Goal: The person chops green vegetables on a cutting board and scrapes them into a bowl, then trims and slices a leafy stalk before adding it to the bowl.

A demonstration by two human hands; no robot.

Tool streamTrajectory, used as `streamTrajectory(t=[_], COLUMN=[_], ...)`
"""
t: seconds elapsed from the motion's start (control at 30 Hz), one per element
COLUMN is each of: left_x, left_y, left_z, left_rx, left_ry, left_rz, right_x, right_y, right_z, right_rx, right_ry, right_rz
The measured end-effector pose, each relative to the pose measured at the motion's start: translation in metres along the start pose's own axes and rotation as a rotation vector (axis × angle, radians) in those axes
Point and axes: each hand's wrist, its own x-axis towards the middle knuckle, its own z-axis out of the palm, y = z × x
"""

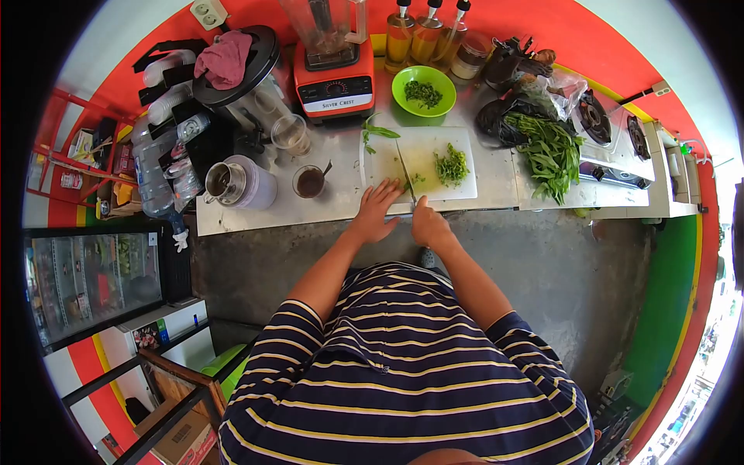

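My right hand (431,225) is closed around the handle of a kitchen knife (404,164), whose blade points away from me across a white cutting board (380,163). To the left of the blade, my left hand (377,211) rests on the board's near edge, fingers stretched out and fingertips close to the knife. Small bits of green leaf (417,179) lie by the blade. A heap of chopped greens (451,165) sits on the board's right side. Whole leaves (380,132) lie at its far left corner. Beyond the board, a lime-green bowl (400,91) holds more chopped greens.
A red blender (335,81) and oil bottles (426,39) stand along the back. Leafy greens (546,151) lie right, beside a gas stove (612,147). Left are a glass of dark liquid (309,183), a clear cup (291,135) and a metal-topped jug (242,183).
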Motion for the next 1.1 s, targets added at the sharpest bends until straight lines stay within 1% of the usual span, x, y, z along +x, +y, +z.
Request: streamTrajectory(t=[0.07, 0.1, 0.17, 0.2, 0.27, 0.4, 0.47, 0.5, 0.57, 0.6, 0.67, 0.77, 0.83, 0.9, 0.97, 1.03, 1.1], left_x=[0.002, 0.005, 0.017, 0.024, 0.034, 0.039, 0.041, 0.043, 0.045, 0.045, 0.048, 0.054, 0.056, 0.059, 0.058, 0.055, 0.057], left_y=[-0.001, -0.001, 0.0, 0.002, 0.007, 0.007, 0.008, 0.01, 0.014, 0.014, 0.011, 0.001, -0.009, -0.017, -0.011, -0.012, -0.016], left_z=[0.004, 0.004, 0.005, 0.003, -0.002, 0.006, 0.011, 0.007, 0.002, 0.003, 0.004, 0.005, 0.012, 0.014, 0.01, 0.012, 0.011], left_rx=[-0.026, -0.025, -0.048, -0.046, -0.009, 0.028, -0.005, -0.004, 0.019, 0.019, -0.021, -0.091, -0.106, -0.237, -0.194, -0.147, -0.24], left_ry=[0.085, 0.082, 0.172, 0.17, 0.21, 0.273, 0.296, 0.295, 0.232, 0.223, 0.279, 0.279, 0.286, 0.29, 0.292, 0.289, 0.303], left_rz=[0.003, 0.001, -0.077, -0.072, -0.16, -0.151, -0.23, -0.232, -0.287, -0.286, -0.301, -0.319, -0.305, -0.263, -0.277, -0.292, -0.213], right_x=[0.008, 0.012, 0.025, 0.025, 0.019, 0.004, 0.006, 0.009, 0.017, 0.02, 0.022, 0.015, 0.004, 0.004, 0.011, 0.019, 0.02], right_y=[0.001, 0.0, -0.002, -0.004, -0.009, -0.006, -0.002, -0.002, -0.002, -0.004, -0.011, -0.008, -0.006, -0.005, -0.004, -0.008, -0.01], right_z=[0.016, 0.015, 0.005, -0.002, -0.02, -0.006, 0.015, 0.014, 0.01, 0.004, -0.012, -0.008, 0.004, 0.01, 0.017, 0.007, 0.002], right_rx=[0.023, 0.026, 0.032, 0.037, 0.028, 0.054, 0.025, 0.026, 0.047, 0.053, -0.012, 0.015, 0.043, 0.055, -0.036, -0.049, -0.057], right_ry=[0.089, 0.086, 0.082, 0.086, -0.027, -0.049, 0.087, 0.086, 0.138, 0.134, 0.052, 0.042, 0.052, 0.062, 0.135, 0.114, 0.097], right_rz=[-0.01, -0.011, -0.037, -0.035, -0.007, 0.004, -0.01, -0.011, -0.047, -0.041, -0.047, -0.03, 0.0, 0.016, -0.026, -0.031, -0.032])
